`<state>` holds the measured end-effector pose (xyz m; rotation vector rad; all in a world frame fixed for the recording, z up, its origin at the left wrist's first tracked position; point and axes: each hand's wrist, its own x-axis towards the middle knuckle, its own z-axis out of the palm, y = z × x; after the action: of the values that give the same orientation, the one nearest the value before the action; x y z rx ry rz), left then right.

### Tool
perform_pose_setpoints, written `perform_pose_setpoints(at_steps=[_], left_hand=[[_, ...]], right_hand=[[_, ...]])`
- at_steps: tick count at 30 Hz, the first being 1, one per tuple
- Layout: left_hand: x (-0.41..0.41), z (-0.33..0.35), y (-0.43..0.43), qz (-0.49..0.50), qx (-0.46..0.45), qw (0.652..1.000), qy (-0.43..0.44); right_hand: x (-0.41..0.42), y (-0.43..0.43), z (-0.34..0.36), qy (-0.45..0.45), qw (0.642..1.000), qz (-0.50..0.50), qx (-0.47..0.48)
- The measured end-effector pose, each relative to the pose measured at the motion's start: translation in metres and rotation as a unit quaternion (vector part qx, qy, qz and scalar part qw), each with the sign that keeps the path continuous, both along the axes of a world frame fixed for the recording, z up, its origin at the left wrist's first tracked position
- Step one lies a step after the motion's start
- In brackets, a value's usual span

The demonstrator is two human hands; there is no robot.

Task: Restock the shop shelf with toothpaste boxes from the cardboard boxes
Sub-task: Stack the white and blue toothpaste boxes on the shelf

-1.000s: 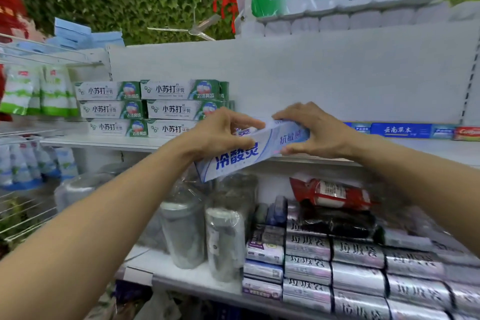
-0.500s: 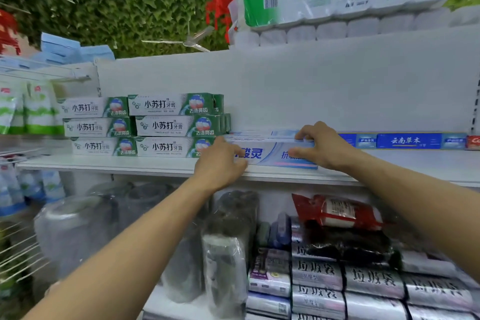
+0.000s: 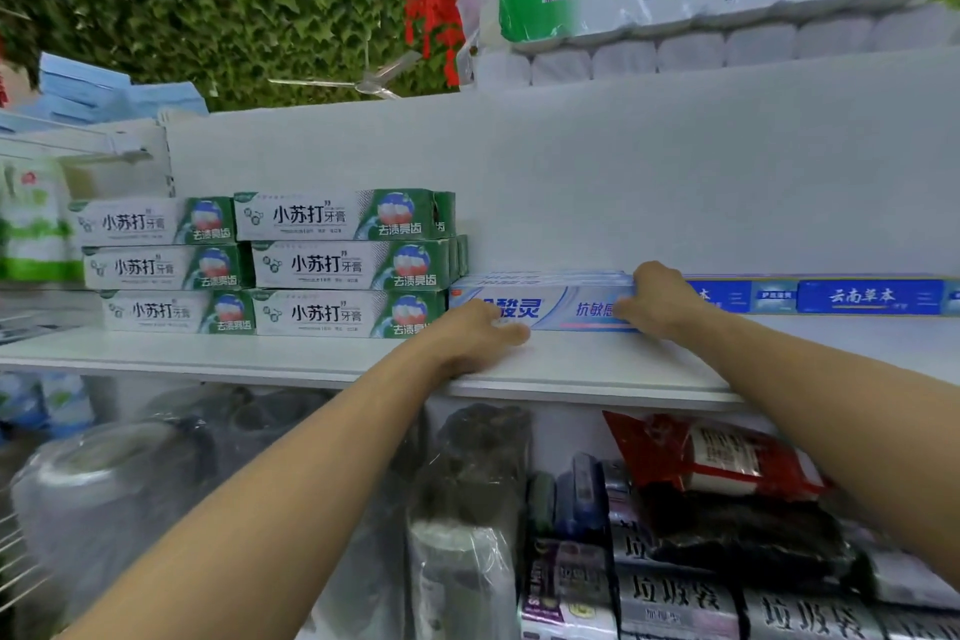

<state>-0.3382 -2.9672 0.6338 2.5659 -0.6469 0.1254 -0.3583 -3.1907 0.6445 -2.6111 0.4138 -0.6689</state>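
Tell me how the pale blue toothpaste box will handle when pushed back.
Probably slides easily: the pale blue toothpaste box lies flat on the smooth white shelf. Likely stiff and light, a slim carton. Flat sides, so unlikely to roll or tip.

Both forearms are bare, skin showing from wrist to the frame edge. Left hand [image 3: 467, 335] bare, right hand [image 3: 662, 299] bare. Forearms slim and smooth, and the wide lens stretches them broad toward the lower corners. Slight blur low on the left one. Clothing is out of view.
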Motion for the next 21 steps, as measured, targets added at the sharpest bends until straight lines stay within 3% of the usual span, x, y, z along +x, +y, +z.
perform_pose_setpoints(at_steps=[10,17,21], left_hand=[[0.021,0.000,0.004,-0.015,0.002,1.000,-0.022],[0.019,-0.002,0.016,-0.036,-0.007,0.998,-0.060],[-0.002,-0.007,0.037,-0.056,-0.078,0.988,-0.119]], right_hand=[[0.011,-0.001,0.003,0.017,0.998,-0.014,0.061],[-0.013,0.012,0.000,0.027,0.999,-0.026,-0.034],[-0.046,0.028,-0.004,-0.020,0.997,0.003,-0.072]])
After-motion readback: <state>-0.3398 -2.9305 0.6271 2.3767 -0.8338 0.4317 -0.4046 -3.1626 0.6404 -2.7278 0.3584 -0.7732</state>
